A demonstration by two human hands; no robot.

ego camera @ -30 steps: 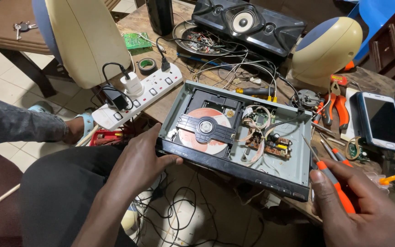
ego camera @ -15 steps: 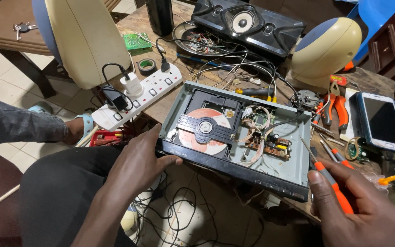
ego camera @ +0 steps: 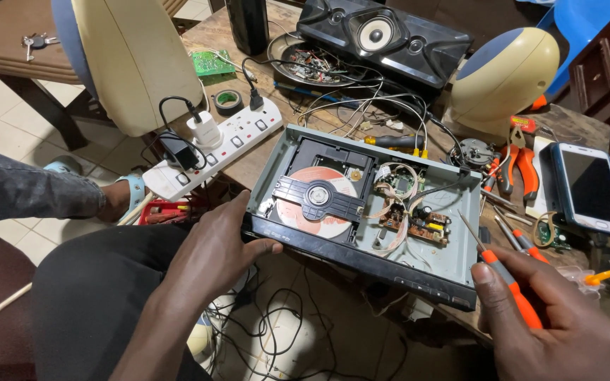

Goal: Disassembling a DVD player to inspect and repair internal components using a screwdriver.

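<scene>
The right hand (ego camera: pixel 559 324) is cut off by the bottom edge and hides the screwdriver (ego camera: pixel 506 279) handle's end. The phone (ego camera: pixel 591 187), at the bench's right edge, shows a blank screen.

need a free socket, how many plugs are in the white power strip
3: a white adapter and a black adapter near its left end, a black plug at its far end; none looks hidden.

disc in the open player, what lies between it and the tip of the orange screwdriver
In the head view, between the orange-and-white disc and the orange-handled screwdriver lie a small brown circuit board and loose pale ribbon wires.
</scene>
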